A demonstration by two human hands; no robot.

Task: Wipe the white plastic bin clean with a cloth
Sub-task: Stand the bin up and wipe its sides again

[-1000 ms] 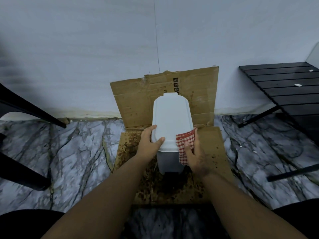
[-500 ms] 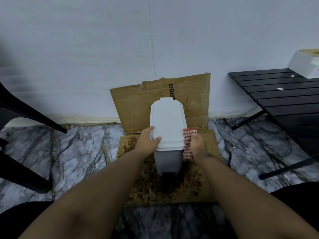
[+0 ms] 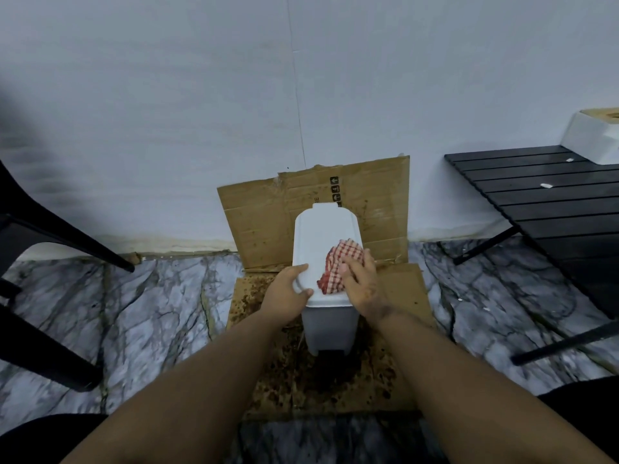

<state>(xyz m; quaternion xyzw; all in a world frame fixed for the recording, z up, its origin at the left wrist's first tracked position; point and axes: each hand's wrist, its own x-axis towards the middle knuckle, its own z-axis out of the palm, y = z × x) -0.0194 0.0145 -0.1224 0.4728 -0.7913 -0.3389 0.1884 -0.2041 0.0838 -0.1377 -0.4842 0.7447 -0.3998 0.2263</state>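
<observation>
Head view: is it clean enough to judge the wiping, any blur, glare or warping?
Head view: dim, even light, no glare on the white bin lid; the checked cloth and right hand are slightly soft; wide-angle bending shows at the edges; a dark shadow hides the stained cardboard at the bin's foot.

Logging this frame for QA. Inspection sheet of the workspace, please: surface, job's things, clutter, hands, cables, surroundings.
Surface: marble floor; stained cardboard under the bin and propped against the wall.
Job's things: white bin, lid closed; red checked cloth on the lid.
Clutter: white scraps on the black slatted table.
Hands: left hand grips the lid's near-left edge; right hand presses the cloth flat.
Cables: nothing seen.
Surroundings: white wall, black chair left, white box on the table.
</observation>
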